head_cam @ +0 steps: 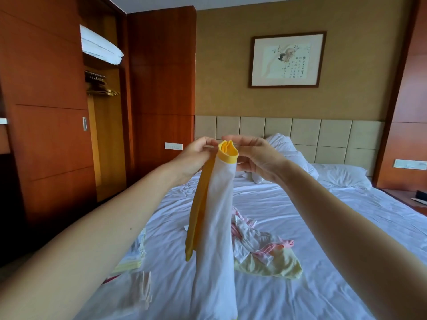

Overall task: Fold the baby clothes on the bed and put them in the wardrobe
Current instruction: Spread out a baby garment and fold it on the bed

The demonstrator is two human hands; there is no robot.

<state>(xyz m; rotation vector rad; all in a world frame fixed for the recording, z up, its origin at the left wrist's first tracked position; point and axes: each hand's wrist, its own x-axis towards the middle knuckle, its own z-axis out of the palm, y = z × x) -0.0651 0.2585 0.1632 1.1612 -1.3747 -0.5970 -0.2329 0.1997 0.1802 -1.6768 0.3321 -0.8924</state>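
Baby garment, white with a yellow cuff, hangs over the bed. Both arms reach forward, and the left hand and right hand each pinch that cuff with their fingertips.

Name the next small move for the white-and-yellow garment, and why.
Probably lower the garment flat onto the bed: the left hand and right hand both pinch its yellow band, and it hangs bunched in the air, not yet folded.
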